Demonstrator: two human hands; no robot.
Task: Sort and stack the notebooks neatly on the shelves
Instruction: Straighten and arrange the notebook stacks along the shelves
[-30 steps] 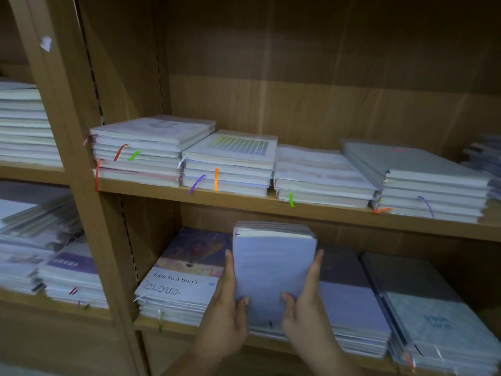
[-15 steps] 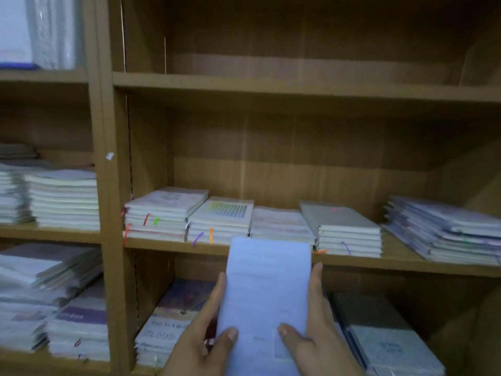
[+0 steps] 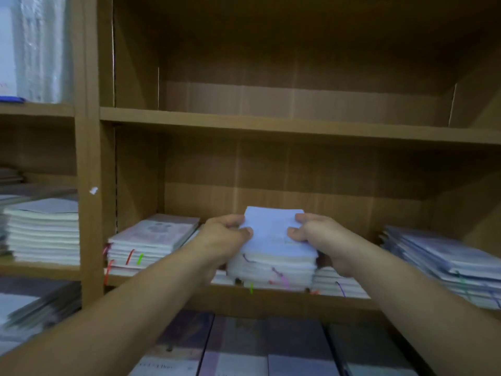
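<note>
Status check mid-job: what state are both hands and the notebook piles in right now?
Pale blue-covered notebook stack: gripped at the middle wooden shelf; whether set down, unclear.
Left hand: grips its left edge.
Right hand: grips its right edge.
Pink-covered notebook pile: lying flat on that shelf, leftward.

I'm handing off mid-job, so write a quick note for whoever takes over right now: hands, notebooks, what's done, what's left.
Left hand and right hand: each grips one side of the notebook bundle.
Bundle: at the middle shelf, between the left stack and the right stack. Whether it rests fully is unclear.
Done: bundle brought to its slot.
Left: set it down, let go, and square its edges with the neighbouring stacks.
</note>
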